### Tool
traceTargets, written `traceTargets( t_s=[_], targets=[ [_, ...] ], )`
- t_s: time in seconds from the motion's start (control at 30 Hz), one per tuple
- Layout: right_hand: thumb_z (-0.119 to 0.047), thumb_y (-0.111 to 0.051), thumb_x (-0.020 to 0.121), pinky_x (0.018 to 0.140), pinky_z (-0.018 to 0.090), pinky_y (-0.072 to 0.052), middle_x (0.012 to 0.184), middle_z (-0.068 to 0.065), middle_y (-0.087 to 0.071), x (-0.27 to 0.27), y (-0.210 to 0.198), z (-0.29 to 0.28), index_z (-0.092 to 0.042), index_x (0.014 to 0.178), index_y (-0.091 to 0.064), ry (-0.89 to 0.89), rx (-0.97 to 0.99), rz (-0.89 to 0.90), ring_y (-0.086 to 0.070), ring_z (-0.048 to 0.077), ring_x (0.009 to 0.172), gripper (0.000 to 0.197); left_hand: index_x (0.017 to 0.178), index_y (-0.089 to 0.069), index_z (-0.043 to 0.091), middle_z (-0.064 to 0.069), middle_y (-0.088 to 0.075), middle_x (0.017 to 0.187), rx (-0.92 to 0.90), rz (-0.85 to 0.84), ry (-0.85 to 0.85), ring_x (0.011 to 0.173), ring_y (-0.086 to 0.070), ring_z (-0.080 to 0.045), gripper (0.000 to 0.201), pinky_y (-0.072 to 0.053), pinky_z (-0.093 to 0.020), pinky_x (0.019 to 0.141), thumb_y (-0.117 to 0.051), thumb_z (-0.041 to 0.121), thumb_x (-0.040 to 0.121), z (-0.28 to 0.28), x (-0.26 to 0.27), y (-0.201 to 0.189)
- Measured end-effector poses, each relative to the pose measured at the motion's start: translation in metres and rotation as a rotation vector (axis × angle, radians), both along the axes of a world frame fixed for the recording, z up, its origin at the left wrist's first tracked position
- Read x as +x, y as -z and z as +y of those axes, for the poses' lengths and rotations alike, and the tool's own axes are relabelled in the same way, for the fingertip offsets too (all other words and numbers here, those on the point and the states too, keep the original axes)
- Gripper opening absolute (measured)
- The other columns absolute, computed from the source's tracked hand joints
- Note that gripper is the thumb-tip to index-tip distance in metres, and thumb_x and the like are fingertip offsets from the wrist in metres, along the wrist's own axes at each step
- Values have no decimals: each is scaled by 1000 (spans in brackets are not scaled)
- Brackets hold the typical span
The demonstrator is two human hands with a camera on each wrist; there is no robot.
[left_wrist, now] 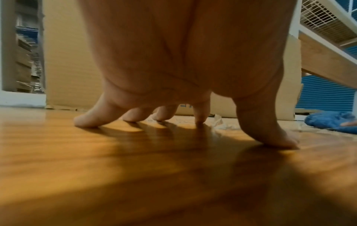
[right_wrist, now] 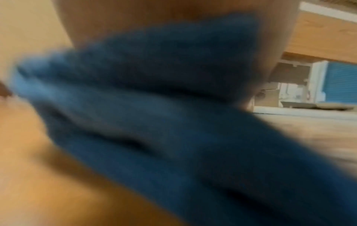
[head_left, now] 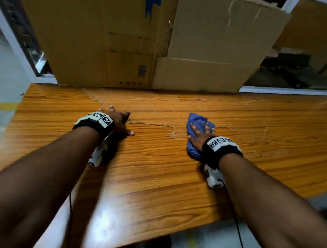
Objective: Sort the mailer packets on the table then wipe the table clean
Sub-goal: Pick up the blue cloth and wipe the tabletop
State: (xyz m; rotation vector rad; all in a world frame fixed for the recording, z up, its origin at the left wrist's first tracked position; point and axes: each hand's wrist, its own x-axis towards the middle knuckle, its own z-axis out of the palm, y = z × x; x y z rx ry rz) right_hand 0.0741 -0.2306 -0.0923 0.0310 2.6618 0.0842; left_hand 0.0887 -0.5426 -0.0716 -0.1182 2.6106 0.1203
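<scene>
A crumpled blue cloth (head_left: 197, 134) lies on the wooden table (head_left: 156, 171) right of centre. My right hand (head_left: 201, 133) presses flat on it with spread, straight fingers. In the right wrist view the blue cloth (right_wrist: 154, 114) is blurred and fills the frame under the palm. My left hand (head_left: 120, 121) rests on the bare table to the left, fingers spread. In the left wrist view its fingertips (left_wrist: 86, 120) touch the wood and hold nothing, and the cloth (left_wrist: 332, 120) shows at far right. No mailer packets are in view.
A large cardboard box (head_left: 106, 36) and a smaller one (head_left: 211, 50) stand along the table's back edge. The tabletop has peeling, cracked patches (head_left: 158, 124) between my hands. A window ledge (head_left: 294, 91) runs behind at right. Cables hang off the near edge.
</scene>
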Motion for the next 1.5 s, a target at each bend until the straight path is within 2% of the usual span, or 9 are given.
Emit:
traceTargets(
  t_s=[0.17, 0.23, 0.33, 0.43, 0.53, 0.8, 1.1, 1.33, 1.5],
  targets=[
    [-68, -26, 90, 117, 56, 4, 159, 8, 20, 37, 8, -79, -50, 148, -2, -338, -88, -31, 20, 42, 142, 65, 144, -41, 25, -14, -43, 146, 57, -14, 26, 127, -48, -31, 90, -42, -37, 102, -75, 60, 68, -5, 13, -8],
    [-64, -32, 94, 118, 51, 4, 158, 7, 22, 55, 7, -94, -52, 147, 0, -469, -127, -66, 20, 39, 143, 63, 142, -44, 19, -12, -54, 136, 89, -34, 15, 120, -54, -27, 88, -44, -29, 94, -78, 54, 69, -2, 24, -11],
    [-61, -33, 95, 118, 47, 2, 159, 8, 18, 46, 6, -68, -50, 148, -2, -472, -114, -47, 15, 36, 145, 63, 147, -34, 13, -14, -42, 147, 101, -33, -4, 132, -43, -26, 99, -39, -33, 106, -76, 56, 69, 5, 48, -10],
    [-65, -29, 94, 119, 48, 1, 159, 12, 18, 17, 1, -13, -47, 149, 1, -221, -8, 14, 12, 37, 146, 65, 153, -17, 20, -19, -17, 157, 45, -47, -16, 145, -19, -29, 120, -27, -42, 115, -74, 69, 60, 10, 82, -5],
    [-68, -25, 91, 118, 53, 3, 158, 12, 21, 4, 4, 4, -48, 148, 7, -73, -8, -15, 14, 40, 145, 68, 152, -18, 23, -28, -9, 156, -13, -80, -42, 144, -18, -38, 121, -25, -48, 115, -70, 76, 57, 19, 124, -6],
    [-57, -33, 97, 116, 45, 9, 158, 12, 19, 107, -4, -108, -44, 151, -2, -763, -71, -57, 17, 36, 145, 63, 151, 13, 31, -23, 19, 155, -35, -104, -230, 139, 7, -55, 138, -14, -62, 113, -75, 74, 53, 45, 178, 19],
    [-67, -31, 90, 117, 55, -1, 157, 6, 25, 27, -8, 20, -52, 146, 4, -218, 17, -12, 10, 43, 145, 68, 152, 5, 35, -16, 19, 157, 6, -76, -278, 140, 10, -51, 126, -15, -60, 112, -79, 60, 62, 47, 180, 13],
    [-66, -37, 91, 116, 52, 4, 158, 12, 21, 116, 5, -43, -49, 149, 0, -654, -70, -75, 17, 41, 144, 71, 152, 6, 37, -14, 19, 158, -34, -96, -275, 141, 8, -51, 128, -19, -63, 112, -77, 65, 59, 46, 179, 14],
    [-67, -35, 92, 119, 48, 2, 158, 13, 19, 100, -5, 31, -46, 150, 1, -445, -11, -48, 14, 37, 146, 71, 151, 7, 39, -12, 19, 158, -22, -96, -273, 142, 8, -49, 127, -17, -63, 112, -76, 66, 60, 46, 182, 12]
  ],
)
